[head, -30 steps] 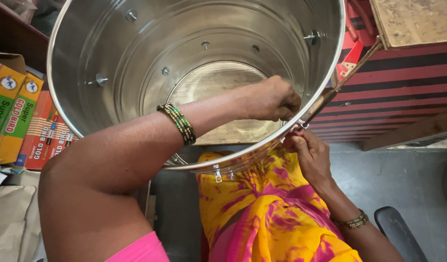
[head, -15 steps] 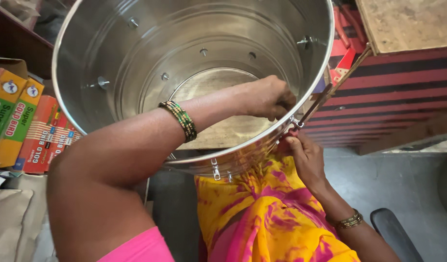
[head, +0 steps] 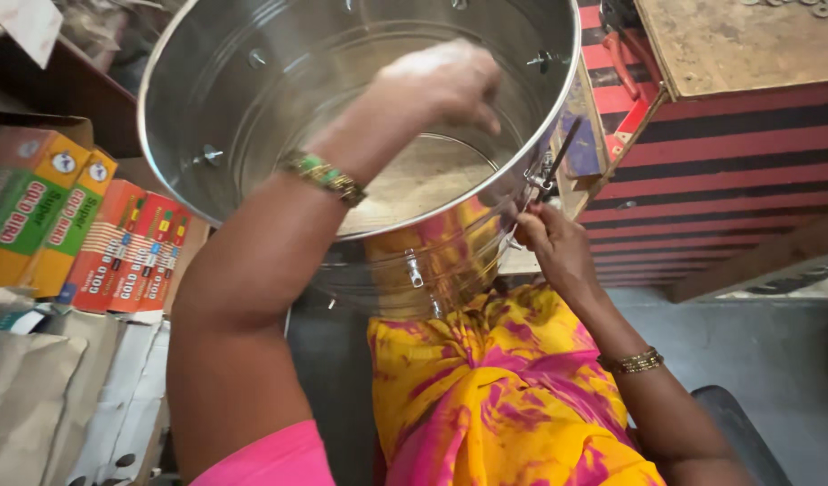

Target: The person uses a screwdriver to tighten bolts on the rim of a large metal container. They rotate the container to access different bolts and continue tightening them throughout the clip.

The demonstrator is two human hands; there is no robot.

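Setting: a cluttered workshop corner with a grey floor (head: 774,351); a red-and-black striped cabinet (head: 729,171) with a worn wooden top stood to the right.
Vessel: a large steel drum (head: 252,99) lay tilted on the person's lap, open mouth toward the camera, above yellow-and-pink cloth (head: 486,387).
Left hand (head: 441,85): reached inside the drum, fingers curled loosely; what it held could not be told.
Right hand (head: 553,243): outside the rim, clenched on a dark slim tool (head: 558,162) set against a rim fitting.
Packages: upright orange, yellow and green cartons (head: 81,234) were ranked at left, with crumpled brown paper (head: 36,396) below them.
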